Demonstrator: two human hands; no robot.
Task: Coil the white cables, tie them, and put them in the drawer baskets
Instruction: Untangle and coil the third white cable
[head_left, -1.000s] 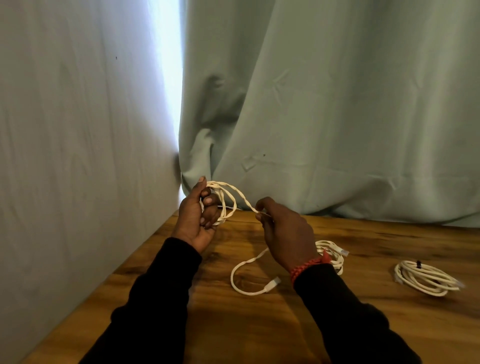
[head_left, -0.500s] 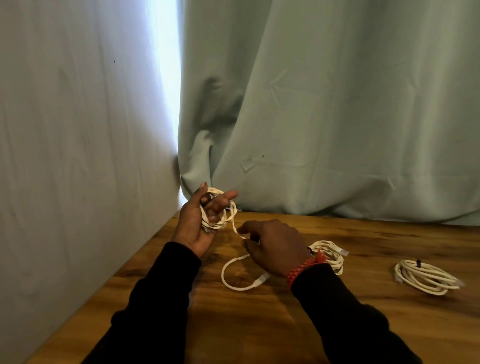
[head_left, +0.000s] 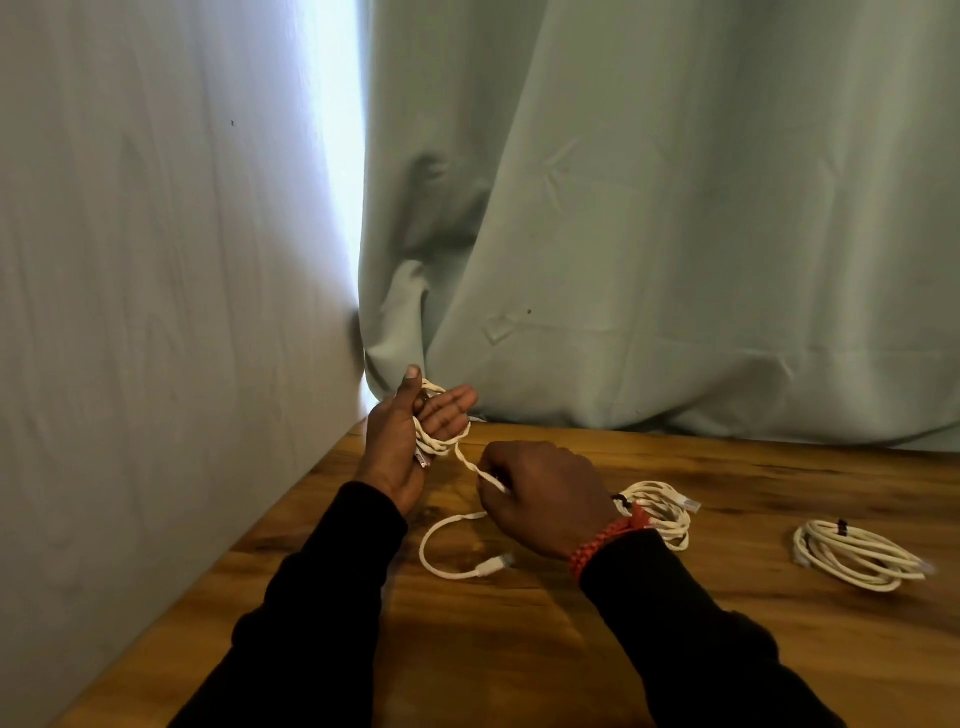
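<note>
My left hand (head_left: 402, 441) is raised above the wooden table (head_left: 519, 649), fingers spread, with loops of a white cable (head_left: 441, 444) wound around them. From those loops the cable runs down to my right hand (head_left: 540, 493), which pinches the strand. The loose tail (head_left: 441, 561) curves on the table below, ending in a plug. A second coiled white cable (head_left: 665, 512) lies just behind my right wrist, partly hidden. A third coil (head_left: 852, 556), bound by a dark tie, rests at the right.
A pale green curtain (head_left: 649, 234) hangs along the back of the table. A pale wall (head_left: 156, 312) closes off the left side. No drawer or basket is in view.
My right hand has dropped from beside the left hand toward the table, drawing the strand down. The left fingers have spread apart, and the loose tail on the table is shorter.
</note>
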